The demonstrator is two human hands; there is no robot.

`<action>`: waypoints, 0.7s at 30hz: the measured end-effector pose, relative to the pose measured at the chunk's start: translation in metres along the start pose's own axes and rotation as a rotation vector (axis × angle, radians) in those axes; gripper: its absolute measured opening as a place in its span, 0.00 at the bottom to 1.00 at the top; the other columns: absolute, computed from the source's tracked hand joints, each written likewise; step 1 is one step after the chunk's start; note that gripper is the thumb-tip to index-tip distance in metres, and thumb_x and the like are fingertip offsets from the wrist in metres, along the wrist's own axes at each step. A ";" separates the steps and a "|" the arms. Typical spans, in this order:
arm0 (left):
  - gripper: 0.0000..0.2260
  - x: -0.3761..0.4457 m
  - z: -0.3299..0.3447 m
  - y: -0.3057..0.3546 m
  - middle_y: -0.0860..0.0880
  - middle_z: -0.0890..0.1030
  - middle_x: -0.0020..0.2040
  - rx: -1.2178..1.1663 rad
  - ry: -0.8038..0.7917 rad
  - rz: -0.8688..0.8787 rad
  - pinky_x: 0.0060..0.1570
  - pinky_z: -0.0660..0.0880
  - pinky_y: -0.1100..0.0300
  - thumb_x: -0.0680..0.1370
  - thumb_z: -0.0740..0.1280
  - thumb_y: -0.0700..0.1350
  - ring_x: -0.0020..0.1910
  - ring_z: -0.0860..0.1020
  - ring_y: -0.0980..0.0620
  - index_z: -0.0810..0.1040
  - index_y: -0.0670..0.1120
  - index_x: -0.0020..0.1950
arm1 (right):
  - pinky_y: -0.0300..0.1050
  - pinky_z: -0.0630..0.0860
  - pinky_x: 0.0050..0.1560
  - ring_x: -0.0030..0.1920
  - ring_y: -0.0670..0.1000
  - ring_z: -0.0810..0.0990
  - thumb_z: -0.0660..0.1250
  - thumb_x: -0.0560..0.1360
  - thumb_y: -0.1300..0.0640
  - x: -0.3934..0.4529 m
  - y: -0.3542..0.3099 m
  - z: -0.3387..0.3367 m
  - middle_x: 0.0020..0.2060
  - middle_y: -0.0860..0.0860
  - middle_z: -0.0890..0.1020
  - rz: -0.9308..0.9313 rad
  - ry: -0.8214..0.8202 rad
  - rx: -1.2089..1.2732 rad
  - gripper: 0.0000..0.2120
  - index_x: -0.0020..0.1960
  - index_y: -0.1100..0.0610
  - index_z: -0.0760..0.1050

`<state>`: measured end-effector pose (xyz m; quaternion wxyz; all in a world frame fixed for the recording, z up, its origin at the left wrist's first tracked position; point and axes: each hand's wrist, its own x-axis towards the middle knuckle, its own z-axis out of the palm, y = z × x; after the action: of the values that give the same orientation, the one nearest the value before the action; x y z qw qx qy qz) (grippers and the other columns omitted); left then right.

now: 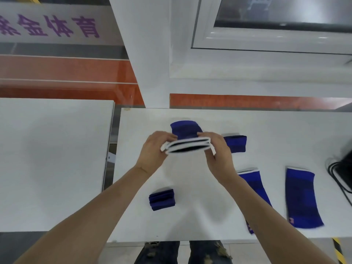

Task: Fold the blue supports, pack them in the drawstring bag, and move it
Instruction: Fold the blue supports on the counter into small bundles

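Note:
My left hand (pixel 155 147) and my right hand (pixel 215 149) both grip a blue support (pixel 185 130) with white-edged ends, held doubled over above the white table (pixel 190 221). Its white rims face me and the blue body points away. One folded support (pixel 162 199) lies near the table's front, between my forearms. Another folded one (pixel 235 143) rests just right of my right hand. Two unfolded supports lie flat at the right: one (pixel 254 189) partly under my right forearm, one (pixel 302 198) further right. No drawstring bag is in view.
A second white table (pixel 51 161) stands to the left across a narrow gap. Black cables and a dark device (pixel 341 168) sit at the right edge. A white pillar and a window frame rise behind the table. My legs show below the front edge.

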<state>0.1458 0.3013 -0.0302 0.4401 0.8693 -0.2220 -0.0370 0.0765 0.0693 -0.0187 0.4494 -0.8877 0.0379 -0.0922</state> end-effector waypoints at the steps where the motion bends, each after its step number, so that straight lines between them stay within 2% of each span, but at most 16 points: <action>1: 0.16 -0.008 0.008 -0.006 0.52 0.85 0.55 0.065 -0.062 0.029 0.58 0.76 0.55 0.71 0.75 0.31 0.55 0.81 0.51 0.84 0.46 0.55 | 0.44 0.74 0.65 0.63 0.50 0.78 0.66 0.79 0.69 -0.012 0.014 -0.001 0.61 0.49 0.82 -0.076 -0.024 -0.061 0.17 0.65 0.57 0.79; 3: 0.17 -0.024 0.022 -0.012 0.55 0.86 0.54 0.174 -0.206 -0.046 0.57 0.76 0.55 0.71 0.73 0.33 0.55 0.80 0.52 0.85 0.50 0.55 | 0.50 0.75 0.64 0.61 0.53 0.79 0.68 0.77 0.69 -0.036 0.038 0.002 0.59 0.50 0.82 -0.070 -0.105 -0.153 0.19 0.65 0.55 0.80; 6: 0.10 -0.043 0.037 -0.005 0.55 0.84 0.46 0.234 -0.333 -0.235 0.49 0.71 0.57 0.76 0.69 0.40 0.50 0.80 0.49 0.84 0.53 0.53 | 0.54 0.77 0.56 0.52 0.53 0.79 0.70 0.78 0.65 -0.069 0.062 0.013 0.51 0.50 0.81 0.106 -0.190 -0.234 0.15 0.62 0.52 0.80; 9: 0.04 -0.050 0.046 0.000 0.56 0.76 0.40 0.205 -0.305 -0.364 0.46 0.67 0.55 0.81 0.67 0.47 0.47 0.78 0.46 0.82 0.51 0.52 | 0.47 0.76 0.50 0.46 0.50 0.77 0.68 0.81 0.58 -0.076 0.063 0.019 0.46 0.50 0.78 0.294 -0.175 -0.183 0.06 0.58 0.53 0.79; 12: 0.08 -0.049 0.054 -0.003 0.55 0.80 0.46 0.123 -0.239 -0.496 0.51 0.75 0.53 0.81 0.67 0.53 0.50 0.78 0.49 0.82 0.53 0.58 | 0.37 0.71 0.48 0.47 0.45 0.77 0.64 0.83 0.51 -0.065 0.058 0.024 0.47 0.49 0.78 0.433 -0.150 -0.077 0.03 0.55 0.47 0.76; 15: 0.07 -0.045 0.060 -0.003 0.55 0.81 0.47 0.049 -0.186 -0.576 0.51 0.77 0.54 0.81 0.68 0.51 0.50 0.80 0.51 0.81 0.51 0.56 | 0.44 0.76 0.48 0.48 0.48 0.79 0.60 0.83 0.45 -0.049 0.061 0.033 0.47 0.48 0.80 0.489 -0.139 -0.069 0.07 0.57 0.45 0.74; 17: 0.07 -0.039 0.063 -0.002 0.55 0.83 0.49 0.032 -0.171 -0.620 0.52 0.79 0.51 0.81 0.67 0.52 0.50 0.81 0.51 0.80 0.51 0.55 | 0.48 0.76 0.45 0.46 0.51 0.80 0.59 0.84 0.43 -0.039 0.063 0.038 0.46 0.49 0.81 0.518 -0.131 -0.114 0.10 0.58 0.47 0.74; 21: 0.10 -0.027 0.070 0.003 0.56 0.83 0.48 0.052 -0.125 -0.700 0.51 0.80 0.49 0.81 0.67 0.55 0.47 0.81 0.51 0.75 0.53 0.58 | 0.48 0.74 0.40 0.43 0.52 0.80 0.57 0.85 0.43 -0.022 0.062 0.042 0.43 0.48 0.81 0.583 -0.144 -0.215 0.13 0.58 0.51 0.73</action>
<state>0.1019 0.2585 -0.0741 0.3641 0.8996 0.0618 -0.2330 0.0647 0.0687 -0.0959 0.3622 -0.8861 0.2682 0.1081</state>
